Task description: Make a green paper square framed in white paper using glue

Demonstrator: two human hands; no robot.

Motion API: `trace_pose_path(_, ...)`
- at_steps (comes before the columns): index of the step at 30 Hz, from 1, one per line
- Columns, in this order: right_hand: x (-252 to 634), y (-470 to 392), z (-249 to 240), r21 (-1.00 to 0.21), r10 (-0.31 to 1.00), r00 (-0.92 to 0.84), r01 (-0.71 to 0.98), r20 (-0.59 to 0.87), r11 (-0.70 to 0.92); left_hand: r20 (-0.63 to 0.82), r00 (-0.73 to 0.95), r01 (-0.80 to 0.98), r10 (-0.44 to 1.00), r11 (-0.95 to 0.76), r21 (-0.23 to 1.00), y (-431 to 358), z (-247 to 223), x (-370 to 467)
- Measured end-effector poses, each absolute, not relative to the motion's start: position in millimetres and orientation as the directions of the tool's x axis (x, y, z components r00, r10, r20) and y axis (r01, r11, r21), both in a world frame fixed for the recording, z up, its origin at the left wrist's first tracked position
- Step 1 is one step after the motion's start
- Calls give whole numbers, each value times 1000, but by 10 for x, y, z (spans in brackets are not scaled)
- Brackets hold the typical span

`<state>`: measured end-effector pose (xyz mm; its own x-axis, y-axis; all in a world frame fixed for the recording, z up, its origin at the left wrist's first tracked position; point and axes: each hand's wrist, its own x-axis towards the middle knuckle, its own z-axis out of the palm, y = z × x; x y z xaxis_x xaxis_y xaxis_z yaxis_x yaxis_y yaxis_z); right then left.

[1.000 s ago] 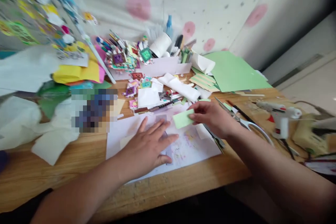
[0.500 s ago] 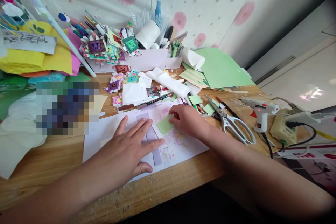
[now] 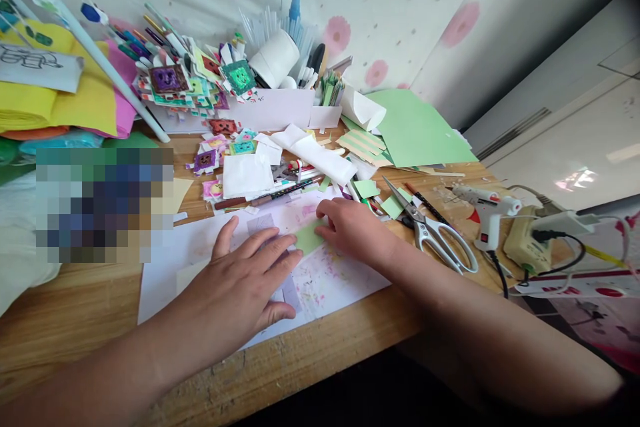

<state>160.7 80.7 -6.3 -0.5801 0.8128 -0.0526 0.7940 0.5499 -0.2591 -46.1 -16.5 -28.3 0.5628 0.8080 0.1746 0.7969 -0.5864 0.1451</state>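
My left hand (image 3: 250,273) lies spread, palm down, over the white sheet (image 3: 200,240). Right of it, my right hand (image 3: 345,230) pinches the green slip (image 3: 307,240) above that sheet, near the scissors (image 3: 435,233).

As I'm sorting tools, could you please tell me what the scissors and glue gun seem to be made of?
Scissors: apparently satin metal, from the silvery sheen on blades and handles. Glue gun: probably smooth plastic, given its white, moulded-looking body.
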Motion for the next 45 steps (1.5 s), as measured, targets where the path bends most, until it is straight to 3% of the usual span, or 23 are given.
trace_pose_path(6,1801,913,19,-372,770,-617,684,163,627,205,558,795,804,-589,145,-154,-288,-459)
trace_pose_path(13,1768,856,-57,-209,669,-743,649,31,731,188,608,769,771,-631,101,-120,-315,-514)
trace_pose_path(16,1770,829,-57,-208,670,-741,649,41,732,191,614,761,766,-639,115,-96,-317,-523)
trace_pose_path(21,2023,870,53,-348,714,-630,623,307,700,193,595,765,780,-624,163,-81,-270,-529)
trace_pose_path(23,2186,871,117,-402,755,-559,639,344,656,217,537,794,815,-575,197,-64,-236,-537)
trace_pose_path(26,2359,823,162,-403,788,-553,679,269,614,295,385,854,874,-459,246,1,-161,-569)
trace_pose_path(31,2219,713,56,-322,684,-700,612,204,723,382,139,901,914,-277,334,95,102,-728)
trace_pose_path(34,1989,672,-31,-248,576,-795,528,192,812,290,70,922,954,-173,346,29,252,-908)
trace_pose_path(39,1778,641,-105,-85,492,-863,484,118,871,-9,157,960,988,-150,235,-277,159,-1166)
trace_pose_path(42,1763,629,-111,-57,492,-866,488,97,871,-27,107,971,994,-98,219,-427,11,-1192)
trace_pose_path(45,1761,614,-105,-47,516,-851,514,104,857,-40,67,946,997,-51,320,-470,-60,-1168)
